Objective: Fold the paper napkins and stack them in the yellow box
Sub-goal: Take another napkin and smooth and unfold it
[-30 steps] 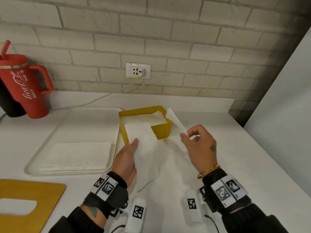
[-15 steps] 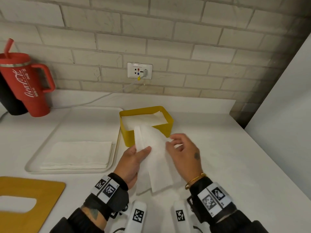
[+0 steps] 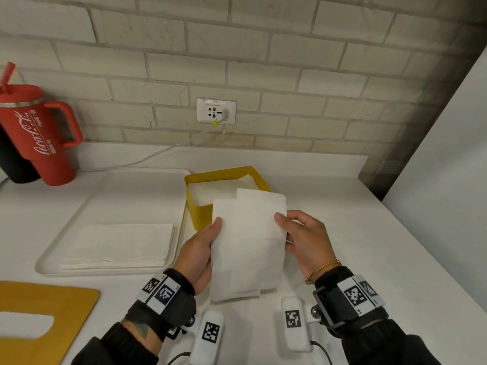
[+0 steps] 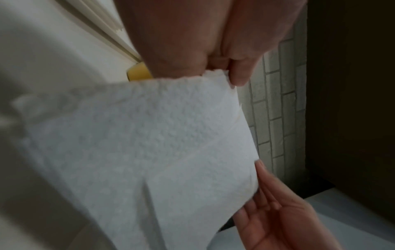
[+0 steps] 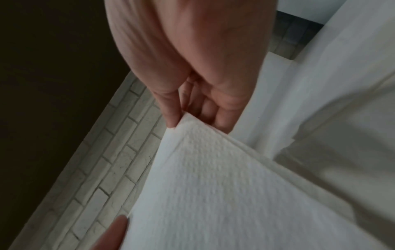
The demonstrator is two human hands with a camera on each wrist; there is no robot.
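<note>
A white paper napkin (image 3: 247, 243), folded lengthwise, is held up above the counter in front of the yellow box (image 3: 201, 216). My left hand (image 3: 203, 248) pinches its left edge, thumb on top. On the right edge my right hand (image 3: 303, 241) pinches it the same way. The wrist views show the embossed napkin (image 4: 138, 152) (image 5: 213, 186) close up, with fingers (image 4: 239, 74) (image 5: 171, 108) curled at its edges. Folded napkins lie inside the box. A flat stack of napkins (image 3: 118, 245) lies on the white tray (image 3: 52, 259) to the left.
A red tumbler (image 3: 37, 133) with a straw stands at the back left beside a dark object. A yellow board (image 3: 44, 317) lies at the near left. A wall socket (image 3: 216, 111) with a white cable sits on the brick wall. A white panel rises on the right.
My right hand brought the napkin's right flap over onto the left part, and both hands now hold the narrower folded napkin by its side edges, raised a little.
</note>
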